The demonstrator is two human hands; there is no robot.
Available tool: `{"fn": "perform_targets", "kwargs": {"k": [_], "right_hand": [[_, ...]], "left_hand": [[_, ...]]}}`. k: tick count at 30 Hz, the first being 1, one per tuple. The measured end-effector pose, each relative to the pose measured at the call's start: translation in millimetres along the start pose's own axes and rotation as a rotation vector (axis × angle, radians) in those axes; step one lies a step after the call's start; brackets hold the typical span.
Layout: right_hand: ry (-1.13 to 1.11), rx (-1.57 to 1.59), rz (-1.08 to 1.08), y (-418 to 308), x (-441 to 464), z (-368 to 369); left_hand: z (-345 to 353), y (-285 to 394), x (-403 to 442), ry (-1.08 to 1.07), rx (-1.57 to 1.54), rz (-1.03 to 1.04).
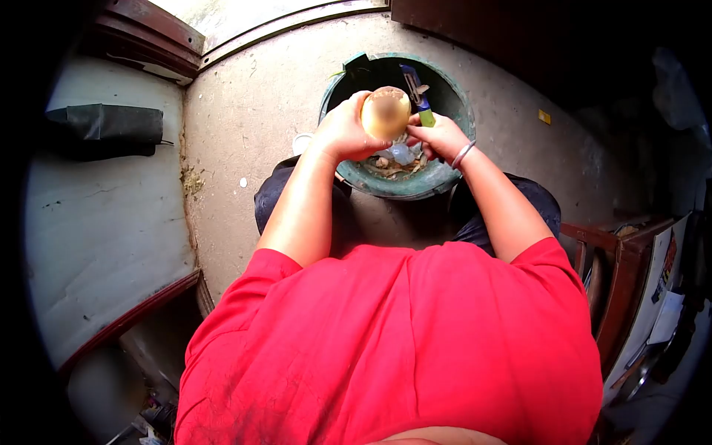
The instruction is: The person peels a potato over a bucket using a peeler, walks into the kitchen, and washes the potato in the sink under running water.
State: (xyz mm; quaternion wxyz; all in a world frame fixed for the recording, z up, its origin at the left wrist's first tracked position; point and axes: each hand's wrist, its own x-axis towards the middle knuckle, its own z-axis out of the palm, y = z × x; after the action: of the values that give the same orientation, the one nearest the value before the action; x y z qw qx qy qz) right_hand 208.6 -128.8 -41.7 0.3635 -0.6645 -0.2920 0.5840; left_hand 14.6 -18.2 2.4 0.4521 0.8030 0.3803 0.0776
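In my left hand is a large, partly peeled potato, pale yellow with brown skin along its far edge; its middle is blurred. My fingers wrap its left side and underside. My right hand is closed round the green handle of a peeler, whose blue head points away from me, just right of the potato. A small scrap clings near the peeler's head. Both hands are over a round green tub standing between my knees. Peelings and a crumpled pale plastic bag lie inside it.
A white round thing sits left of the tub, partly hidden by my arm. On the left, a dark folded cloth or bag lies on a pale panel. A small yellow packet is on the floor. Wooden furniture stands at right.
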Motion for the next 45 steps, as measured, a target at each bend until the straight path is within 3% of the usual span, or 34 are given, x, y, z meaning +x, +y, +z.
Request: {"fn": "perform_targets", "kwargs": {"k": [1, 5, 7, 11, 13, 18, 24, 26, 27, 29, 30, 33, 37, 40, 45], "right_hand": [[-0.072, 0.233, -0.055, -2.1, -1.9, 3.6], [-0.172, 0.447, -0.076, 2.4, -3.1, 18.4], [-0.204, 0.488, -0.052, 9.2, 2.4, 15.0], [-0.277, 0.547, -0.07, 10.3, 1.8, 12.5], [-0.295, 0.56, -0.077, 14.8, 4.3, 12.5], [-0.294, 0.581, -0.092, 11.6, 0.6, 16.2], [-0.173, 0.369, -0.098, 11.3, 4.5, 23.8], [0.018, 0.149, -0.203, -0.5, -4.8, 28.5], [0.011, 0.142, -0.205, 2.7, -3.5, 29.9], [0.101, -0.112, -0.523, 19.3, 3.4, 31.6], [0.117, -0.137, -0.546, 21.6, 3.3, 35.7], [0.152, -0.569, -0.475, 14.4, -12.5, 32.5], [0.196, -0.666, -0.451, 14.9, -7.8, 35.2], [0.355, -0.763, -0.413, 12.0, -1.8, 33.3], [0.367, -0.817, -0.358, 1.1, -0.9, 30.1]], "left_hand": [[1.1, -0.4, 1.6, 0.042, -0.02, 0.011], [2.0, 7.4, -3.2, 0.087, 0.144, -0.003], [5.0, -6.5, 3.4, 0.115, 0.044, 0.12], [0.5, -11.0, 7.8, 0.053, 0.07, 0.142], [-2.6, -9.4, 11.8, -0.192, -0.095, 0.074], [4.6, -16.4, 7.0, -0.067, -0.069, 0.062], [-9.2, -13.4, 5.0, -0.087, -0.021, -0.061], [-13.8, -16.1, 5.4, -0.077, -0.079, -0.071], [-14.6, -21.3, 7.1, -0.068, -0.083, -0.074], [-13.9, -35.4, 14.8, -0.057, -0.095, -0.071], [-13.4, -37.1, 15.4, -0.053, -0.097, -0.07], [-13.3, -34.5, 14.8, 0.0, -0.135, -0.059], [-13.4, -24.6, 11.8, 0.001, -0.117, -0.067], [-9.9, -28.5, 13.1, -0.013, -0.108, -0.083], [-11.4, -32.0, 14.0, -0.039, -0.107, -0.108]]}}
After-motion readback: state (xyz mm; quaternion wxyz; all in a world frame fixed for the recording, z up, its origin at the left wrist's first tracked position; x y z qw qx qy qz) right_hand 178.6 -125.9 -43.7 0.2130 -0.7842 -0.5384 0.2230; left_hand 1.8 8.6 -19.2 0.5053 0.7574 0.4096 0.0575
